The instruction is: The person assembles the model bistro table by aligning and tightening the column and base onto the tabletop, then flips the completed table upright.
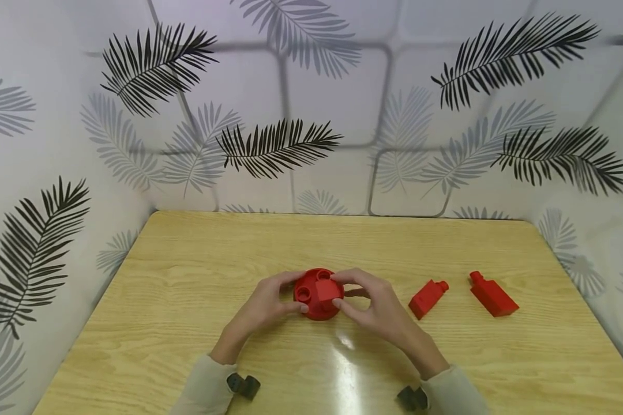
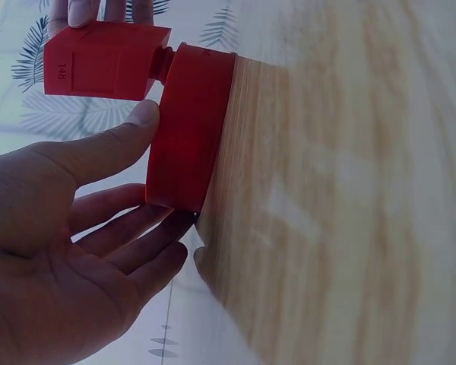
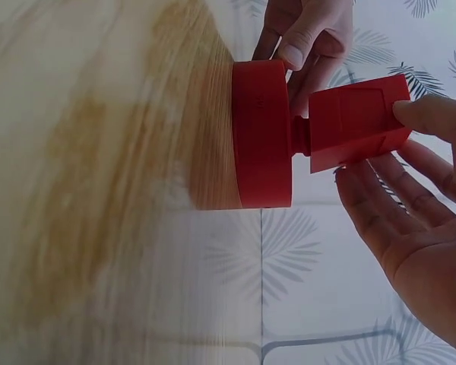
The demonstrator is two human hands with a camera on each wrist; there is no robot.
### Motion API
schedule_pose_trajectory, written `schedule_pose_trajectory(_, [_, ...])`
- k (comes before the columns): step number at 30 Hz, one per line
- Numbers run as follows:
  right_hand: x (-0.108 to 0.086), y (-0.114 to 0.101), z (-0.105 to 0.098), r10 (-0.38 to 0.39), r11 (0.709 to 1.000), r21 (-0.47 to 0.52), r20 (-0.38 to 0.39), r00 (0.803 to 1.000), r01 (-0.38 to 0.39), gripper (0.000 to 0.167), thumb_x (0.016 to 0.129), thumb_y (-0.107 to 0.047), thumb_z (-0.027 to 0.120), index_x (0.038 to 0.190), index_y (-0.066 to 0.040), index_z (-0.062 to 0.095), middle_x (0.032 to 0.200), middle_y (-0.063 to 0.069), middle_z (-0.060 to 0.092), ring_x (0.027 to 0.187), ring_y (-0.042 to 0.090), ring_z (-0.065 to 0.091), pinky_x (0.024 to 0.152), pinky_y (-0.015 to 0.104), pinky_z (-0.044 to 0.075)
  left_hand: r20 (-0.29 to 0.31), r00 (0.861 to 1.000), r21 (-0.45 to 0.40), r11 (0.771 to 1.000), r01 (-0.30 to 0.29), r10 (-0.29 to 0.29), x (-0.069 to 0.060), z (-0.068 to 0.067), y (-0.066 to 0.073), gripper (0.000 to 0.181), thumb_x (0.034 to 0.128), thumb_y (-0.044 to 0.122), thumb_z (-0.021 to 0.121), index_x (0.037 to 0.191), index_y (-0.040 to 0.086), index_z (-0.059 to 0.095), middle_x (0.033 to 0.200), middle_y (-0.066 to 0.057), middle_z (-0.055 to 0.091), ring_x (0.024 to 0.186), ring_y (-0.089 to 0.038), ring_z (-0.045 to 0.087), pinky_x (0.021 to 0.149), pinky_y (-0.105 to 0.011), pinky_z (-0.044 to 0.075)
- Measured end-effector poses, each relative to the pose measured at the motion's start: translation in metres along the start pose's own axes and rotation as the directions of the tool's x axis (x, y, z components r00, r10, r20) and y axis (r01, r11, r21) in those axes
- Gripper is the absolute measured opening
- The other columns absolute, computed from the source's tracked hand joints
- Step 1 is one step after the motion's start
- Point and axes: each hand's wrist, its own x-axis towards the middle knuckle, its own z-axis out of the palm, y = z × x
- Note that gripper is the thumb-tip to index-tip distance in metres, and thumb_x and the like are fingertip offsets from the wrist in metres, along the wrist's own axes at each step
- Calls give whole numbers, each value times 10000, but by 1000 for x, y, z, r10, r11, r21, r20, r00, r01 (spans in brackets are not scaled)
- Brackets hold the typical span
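A round red base (image 1: 303, 310) with raised ring sockets lies on the wooden table. My left hand (image 1: 266, 301) grips it from the left, thumb at its upper rim and fingers curled along its side in the left wrist view. A red bottle-shaped block (image 3: 357, 122) stands neck-down at the base's top, slightly tilted. My right hand (image 1: 381, 300) pinches the block's wide end between thumb and fingers. Part of the block's neck shows above the base (image 3: 262, 137); how deep it sits in a socket is hidden. Two ring sockets (image 1: 303, 294) show beside the block.
Two more red bottle-shaped blocks lie on their sides to the right: a nearer block (image 1: 427, 298) with its neck pointing right, and a farther block (image 1: 494, 295) with its neck pointing up-left. The wooden table (image 1: 197, 248) meets a leaf-patterned backdrop (image 1: 337, 104) at its back edge.
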Motion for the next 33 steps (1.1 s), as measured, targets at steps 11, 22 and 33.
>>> schedule_pose_trajectory(11, [1, 2, 2, 7, 994, -110, -40, 999, -11, 467, 850, -92, 853, 1278, -89, 667, 1117, -3, 691, 944, 194, 686, 719, 321, 631, -8, 1000, -1, 1000, -5, 5, 0, 0, -1, 650, 834, 126, 869, 1414, 15, 598, 1377, -138, 634, 1295, -322, 579, 1102, -484, 467])
schedule_pose_trajectory(22, [5, 5, 7, 41, 990, -131, -27, 999, -44, 517, 868, -180, 850, 1344, -95, 667, 1041, -35, 617, 836, 165, 672, 716, 301, 627, -17, 1000, -18, 1000, -12, 12, -1, 1, 0, 641, 825, 103, 871, 1399, -3, 604, 1363, -158, 639, 1282, -339, 584, 1092, -502, 472])
schedule_pose_trajectory(33, [7, 5, -3, 58, 998, -39, 21, 998, -57, 433, 959, -87, 731, 1382, -76, 641, 1281, -1, 641, 1063, 179, 663, 836, 311, 616, -6, 1000, -51, 999, -11, 11, -2, 1, -5, 656, 837, 119, 866, 1423, 19, 589, 1405, -136, 613, 1313, -326, 557, 1108, -493, 459])
